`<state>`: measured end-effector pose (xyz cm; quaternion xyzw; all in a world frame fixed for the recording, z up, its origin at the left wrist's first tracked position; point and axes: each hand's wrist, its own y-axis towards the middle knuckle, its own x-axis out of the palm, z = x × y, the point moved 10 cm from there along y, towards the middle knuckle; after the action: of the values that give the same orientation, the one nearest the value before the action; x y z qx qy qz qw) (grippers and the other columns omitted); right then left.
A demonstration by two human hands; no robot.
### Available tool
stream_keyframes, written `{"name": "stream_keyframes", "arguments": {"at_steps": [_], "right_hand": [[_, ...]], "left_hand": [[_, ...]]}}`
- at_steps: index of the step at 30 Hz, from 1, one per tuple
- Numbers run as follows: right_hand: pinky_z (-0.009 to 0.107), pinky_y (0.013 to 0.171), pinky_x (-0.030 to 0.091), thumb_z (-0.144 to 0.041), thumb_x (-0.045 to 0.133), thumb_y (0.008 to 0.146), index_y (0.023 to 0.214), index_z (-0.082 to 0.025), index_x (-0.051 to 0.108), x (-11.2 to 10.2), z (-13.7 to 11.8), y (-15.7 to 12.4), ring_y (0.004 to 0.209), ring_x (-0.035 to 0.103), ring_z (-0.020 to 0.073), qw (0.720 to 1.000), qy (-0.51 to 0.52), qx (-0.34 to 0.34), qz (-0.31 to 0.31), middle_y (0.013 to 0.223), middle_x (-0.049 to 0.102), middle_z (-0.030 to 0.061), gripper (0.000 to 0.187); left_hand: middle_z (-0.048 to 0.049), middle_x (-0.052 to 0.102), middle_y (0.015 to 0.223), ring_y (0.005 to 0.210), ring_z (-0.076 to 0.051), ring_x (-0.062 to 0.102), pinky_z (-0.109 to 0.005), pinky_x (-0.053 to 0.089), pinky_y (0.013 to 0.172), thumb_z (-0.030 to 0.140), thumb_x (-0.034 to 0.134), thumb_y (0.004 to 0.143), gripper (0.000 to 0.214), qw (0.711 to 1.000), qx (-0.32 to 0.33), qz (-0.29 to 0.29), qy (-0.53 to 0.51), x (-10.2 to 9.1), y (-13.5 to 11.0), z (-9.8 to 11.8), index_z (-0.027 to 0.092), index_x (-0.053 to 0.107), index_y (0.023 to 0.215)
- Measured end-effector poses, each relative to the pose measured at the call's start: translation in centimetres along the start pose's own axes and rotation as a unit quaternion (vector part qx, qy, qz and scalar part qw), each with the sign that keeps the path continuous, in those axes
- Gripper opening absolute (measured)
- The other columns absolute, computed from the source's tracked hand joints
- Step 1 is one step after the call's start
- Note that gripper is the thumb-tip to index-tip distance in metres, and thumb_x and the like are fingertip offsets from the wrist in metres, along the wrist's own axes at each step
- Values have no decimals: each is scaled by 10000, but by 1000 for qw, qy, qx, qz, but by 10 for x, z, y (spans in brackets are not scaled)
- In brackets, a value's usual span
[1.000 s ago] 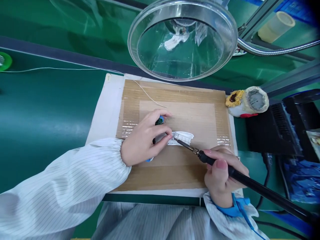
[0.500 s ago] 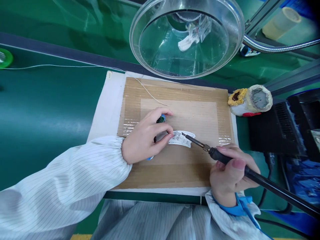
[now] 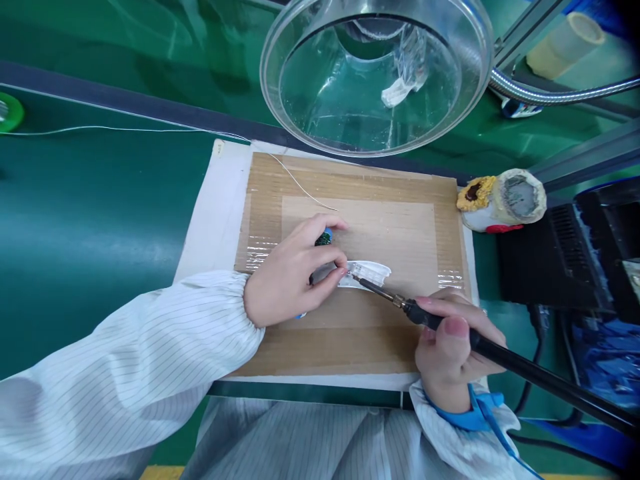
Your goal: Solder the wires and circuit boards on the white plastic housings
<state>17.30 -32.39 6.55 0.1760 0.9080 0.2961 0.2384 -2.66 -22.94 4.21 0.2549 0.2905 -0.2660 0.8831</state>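
A person's left hand (image 3: pixel 293 273) curls its fingers in a pinch around a small green circuit board (image 3: pixel 323 240) with a blue edge, while the right hand (image 3: pixel 450 340) grips a black soldering iron (image 3: pixel 480 350) pen-style between thumb and fingers. The iron's tip meets a white ribbed strip (image 3: pixel 367 273) just beside the left fingertips, at the center of a taped cardboard mat (image 3: pixel 350 180) on a white sheet (image 3: pixel 215 220). Small print on the strip is too blurred to read. Thin solder wire (image 3: pixel 300 183) crosses the mat at 11 o'clock from a green spool (image 3: pixel 6 112) at 9 o'clock. A clear magnifier lens (image 3: pixel 375 80) on a metal gooseneck (image 3: pixel 560 90) hangs at 12 o'clock, a tip-cleaner holder (image 3: pixel 500 200) sits at 2 o'clock, and a black soldering station (image 3: pixel 545 260) stands at 3 o'clock. A striped smock sleeve (image 3: pixel 150 333) fills 8 o'clock.
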Motion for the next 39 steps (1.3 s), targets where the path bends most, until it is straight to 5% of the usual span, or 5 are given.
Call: {"name": "stream_keyframes", "arguments": {"at_steps": [5,8,11,30,39], "right_hand": [[292,470,498,-449,652,1148,1155,-234,840,-13,7,-3,432,571,104,995,9,26,96,716,733,-30,286],[340,753,706,-334,702,1127,1378,-278,765,12,17,-2,758,847,185,995,-43,84,-16,947,872,3,265],[366,989,729,-206,783,1054,1463,-312,707,37,14,-1,1130,883,230,987,-99,48,-121,1232,895,29,430],[289,880,729,-191,774,1057,1539,-320,619,54,6,0,966,888,184,977,-112,-9,-179,1263,889,32,522],[325,912,737,-234,714,1105,1409,-300,729,45,6,-1,1045,891,212,984,-94,17,-151,1151,905,32,311]], "left_hand": [[-188,643,1515,1448,-319,651,-519,568,1230,162,630,1084,167,1000,-4,-5,0,1,0,0,187,768,992],[-184,644,1520,1452,-317,651,-518,569,1232,160,625,1081,166,1000,-8,-4,1,1,0,0,188,764,994],[-180,646,1521,1459,-316,648,-522,565,1242,159,622,1080,163,1000,-8,-3,5,0,0,0,189,755,992],[-237,638,1582,1476,-395,654,-563,589,1203,172,594,1129,233,987,81,-43,129,-16,0,18,148,790,1006],[-177,671,1512,1446,-295,658,-477,549,1225,133,581,1100,224,1000,0,12,23,-7,-2,6,182,740,950]]}}
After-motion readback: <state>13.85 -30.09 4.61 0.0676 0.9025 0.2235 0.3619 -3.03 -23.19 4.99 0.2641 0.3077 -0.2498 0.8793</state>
